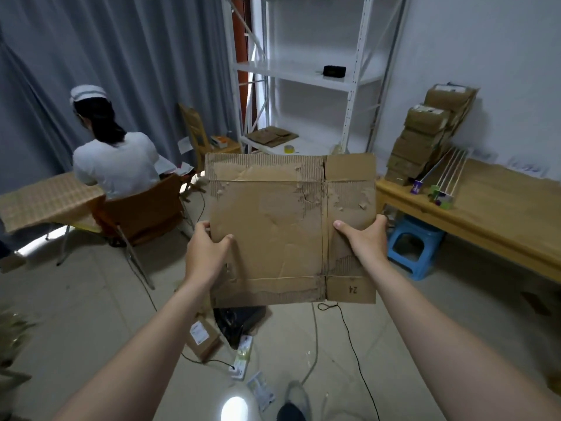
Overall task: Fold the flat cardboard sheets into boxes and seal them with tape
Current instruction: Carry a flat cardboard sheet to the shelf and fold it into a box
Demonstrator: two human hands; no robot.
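both arms outstretched, left hand point(205, 253) gripping, right hand point(365, 242) gripping

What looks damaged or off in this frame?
The flat cardboard sheet, gripped by the left hand and right hand, is worn: facing paper is torn off in patches along the top flap and across the middle, baring the corrugation. At right, the stack of cardboard boxes on the wooden table looks tilted.

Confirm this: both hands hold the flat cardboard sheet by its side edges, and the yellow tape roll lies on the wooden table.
Not quite. The head view shows the yellow tape roll on the bottom shelf of the white rack, not the wooden table. The left hand and right hand do hold the flat cardboard sheet by its side edges.
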